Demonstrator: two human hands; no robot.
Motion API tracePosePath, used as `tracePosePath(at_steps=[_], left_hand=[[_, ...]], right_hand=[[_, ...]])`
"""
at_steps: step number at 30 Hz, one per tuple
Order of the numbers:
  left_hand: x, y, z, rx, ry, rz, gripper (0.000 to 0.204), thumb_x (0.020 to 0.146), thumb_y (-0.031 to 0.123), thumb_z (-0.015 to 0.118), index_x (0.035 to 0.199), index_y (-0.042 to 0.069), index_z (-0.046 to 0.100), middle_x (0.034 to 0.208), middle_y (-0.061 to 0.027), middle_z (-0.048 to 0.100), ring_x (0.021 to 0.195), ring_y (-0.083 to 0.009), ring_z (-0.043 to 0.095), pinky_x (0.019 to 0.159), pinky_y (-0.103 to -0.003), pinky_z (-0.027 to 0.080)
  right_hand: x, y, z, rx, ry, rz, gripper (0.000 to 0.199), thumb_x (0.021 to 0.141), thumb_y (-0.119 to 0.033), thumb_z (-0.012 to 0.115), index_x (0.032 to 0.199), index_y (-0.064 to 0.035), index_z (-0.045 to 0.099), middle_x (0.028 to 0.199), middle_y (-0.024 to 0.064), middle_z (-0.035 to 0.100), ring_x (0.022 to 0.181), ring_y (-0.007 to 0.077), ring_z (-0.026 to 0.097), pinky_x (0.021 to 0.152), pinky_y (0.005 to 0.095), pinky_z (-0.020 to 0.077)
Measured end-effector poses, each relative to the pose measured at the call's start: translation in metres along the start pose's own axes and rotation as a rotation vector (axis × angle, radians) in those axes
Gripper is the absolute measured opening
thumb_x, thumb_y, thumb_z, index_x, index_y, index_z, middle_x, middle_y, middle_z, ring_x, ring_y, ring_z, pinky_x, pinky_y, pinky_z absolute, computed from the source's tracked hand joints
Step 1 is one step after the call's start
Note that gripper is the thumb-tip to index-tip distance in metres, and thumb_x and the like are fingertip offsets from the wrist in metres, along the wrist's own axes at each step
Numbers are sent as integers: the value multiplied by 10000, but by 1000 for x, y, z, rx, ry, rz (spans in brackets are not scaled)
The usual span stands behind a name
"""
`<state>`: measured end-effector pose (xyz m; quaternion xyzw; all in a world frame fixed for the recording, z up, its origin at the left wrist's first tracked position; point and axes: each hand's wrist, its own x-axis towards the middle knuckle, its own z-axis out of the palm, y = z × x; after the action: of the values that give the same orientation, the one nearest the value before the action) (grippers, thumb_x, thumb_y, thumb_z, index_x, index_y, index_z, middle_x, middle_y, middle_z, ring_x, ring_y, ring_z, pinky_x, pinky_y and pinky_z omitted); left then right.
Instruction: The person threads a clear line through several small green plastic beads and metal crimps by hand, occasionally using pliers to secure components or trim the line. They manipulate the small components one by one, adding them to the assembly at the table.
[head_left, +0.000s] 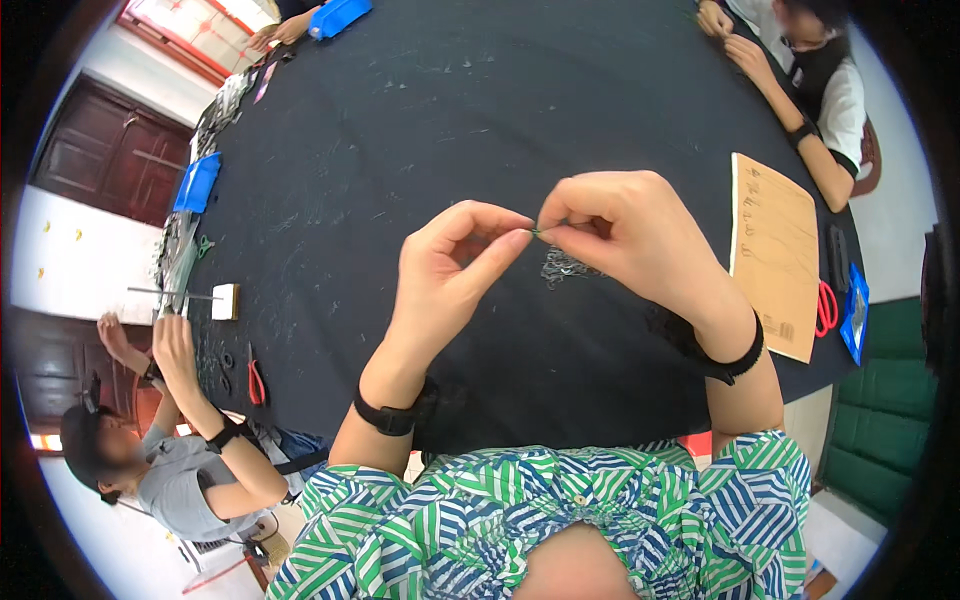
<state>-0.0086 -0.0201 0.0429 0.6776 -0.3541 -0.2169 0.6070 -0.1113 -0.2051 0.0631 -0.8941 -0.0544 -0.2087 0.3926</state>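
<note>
Over the black-covered table, my left hand [440, 265] and my right hand [640, 235] meet with their fingertips nearly touching. Each one pinches thumb against forefinger. Between them is a tiny dark, greenish thing [536, 232], too small to name. On the cloth just below my right fingers lies a small heap of silvery metal pieces, like little hooks or links [562, 272]; my right hand partly covers it.
Right of my hands lie a brown paper folder [775, 255], red-handled scissors [826, 308] and a blue packet [854, 315]. A red-handled tool [256, 383], a white block [225, 302] and a blue tray [197, 183] sit left. Other people work around the black tablecloth [340, 200].
</note>
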Motion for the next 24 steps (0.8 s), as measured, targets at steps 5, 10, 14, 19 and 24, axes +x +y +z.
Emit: tracePosePath(at_steps=[5, 10, 14, 19, 24], left_hand=[[-1, 5, -2, 260, -60, 121, 100, 888, 81, 715, 957, 15, 683, 871, -31, 662, 795, -94, 630, 702, -246, 507], [-14, 12, -20, 360, -80, 147, 89, 889, 88, 710, 916, 10, 675, 838, -50, 647, 782, -124, 642, 689, -258, 507], [-37, 26, -62, 461, -37, 99, 69, 880, 63, 697, 893, 1, 670, 842, -56, 651, 774, -124, 633, 690, -258, 503], [-64, 50, -118, 627, 91, -41, 81, 865, 53, 693, 860, -11, 645, 817, -31, 646, 767, -94, 606, 693, -238, 483], [-58, 51, -208, 834, 154, -278, 109, 896, 102, 666, 871, -2, 642, 756, 6, 634, 674, -53, 558, 608, -207, 430]], right_hand=[[-4, -8, 0, 98, -64, 103, 79, 800, -42, 709, 842, -8, 651, 614, 64, 550, 527, 127, 520, 505, 272, 396], [-2, -13, -11, 133, -212, 210, 101, 797, -58, 718, 843, 11, 660, 654, 71, 568, 569, 120, 536, 537, 275, 414], [-1, -12, -30, 131, -169, 199, 82, 788, -70, 726, 800, -4, 679, 728, 27, 589, 611, 82, 512, 534, 252, 374], [0, -15, -33, 89, -195, 232, 74, 782, -65, 725, 799, -6, 682, 744, 28, 601, 621, 89, 532, 540, 251, 388], [-3, -17, -26, 57, -365, 228, 66, 772, -35, 710, 808, 8, 673, 758, 66, 634, 656, 146, 607, 574, 280, 457]])
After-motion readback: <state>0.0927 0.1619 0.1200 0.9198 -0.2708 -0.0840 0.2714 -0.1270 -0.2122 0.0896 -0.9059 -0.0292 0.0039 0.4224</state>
